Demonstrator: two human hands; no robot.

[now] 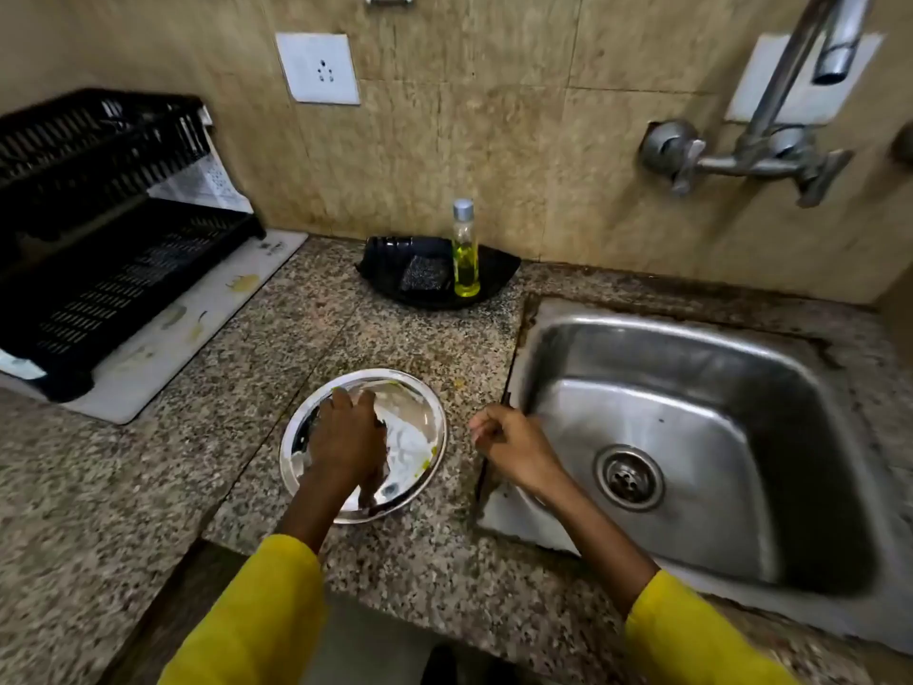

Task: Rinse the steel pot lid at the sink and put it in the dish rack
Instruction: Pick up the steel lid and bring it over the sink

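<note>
The round steel pot lid (415, 422) lies flat on the granite counter just left of the sink (691, 338), smeared with white and yellow residue. My left hand (346, 437) is over its middle, fingers curled down onto it as if around its handle, which is hidden. My right hand (514, 444) hovers loosely fisted and holding nothing between the lid and the sink's left rim. The black two-tier dish rack (113, 269) stands at the far left. The wall tap (770, 140) hangs above the sink; no water runs.
A black tray (499, 269) by the back wall holds a bottle of yellow liquid (465, 254) and a dark scrubber (420, 274). The rack sits on a white mat (173, 348). The sink basin holds no dishes. A wall socket (318, 69) is above the counter.
</note>
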